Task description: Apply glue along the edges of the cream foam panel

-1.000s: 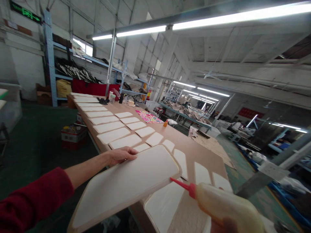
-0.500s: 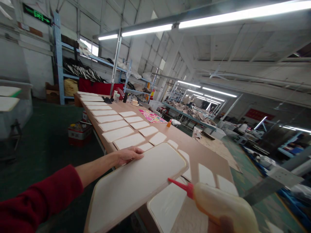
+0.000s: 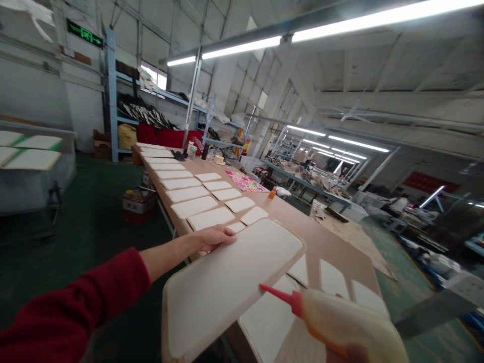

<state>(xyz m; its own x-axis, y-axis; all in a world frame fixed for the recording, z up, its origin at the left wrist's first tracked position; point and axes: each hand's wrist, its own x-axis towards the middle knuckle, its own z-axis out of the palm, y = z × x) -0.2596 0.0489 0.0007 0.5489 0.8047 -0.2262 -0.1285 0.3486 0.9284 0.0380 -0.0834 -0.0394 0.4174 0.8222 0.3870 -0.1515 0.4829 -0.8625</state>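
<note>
My left hand [image 3: 216, 237], in a red sleeve, grips the far left edge of a large white rounded board with a tan rim [image 3: 230, 282], held tilted above the near end of the long brown table [image 3: 333, 247]. My right hand [image 3: 355, 353] is barely visible at the bottom edge and holds a yellowish squeeze bottle [image 3: 348, 327]. Its red nozzle [image 3: 278, 295] points at the board's near right edge. Another white panel [image 3: 268, 322] lies on the table under the board.
Rows of white panels [image 3: 196, 194] lie along the table. A pink patterned sheet [image 3: 246, 182] and a small orange-capped bottle [image 3: 271, 193] sit further back. A red box [image 3: 138, 204] stands on the green floor at left. Blue shelving [image 3: 113, 101] lines the far wall.
The view has swung left, so the board and both hands sit further right in the frame. The nozzle stays near the board's right edge; both grips look unchanged.
</note>
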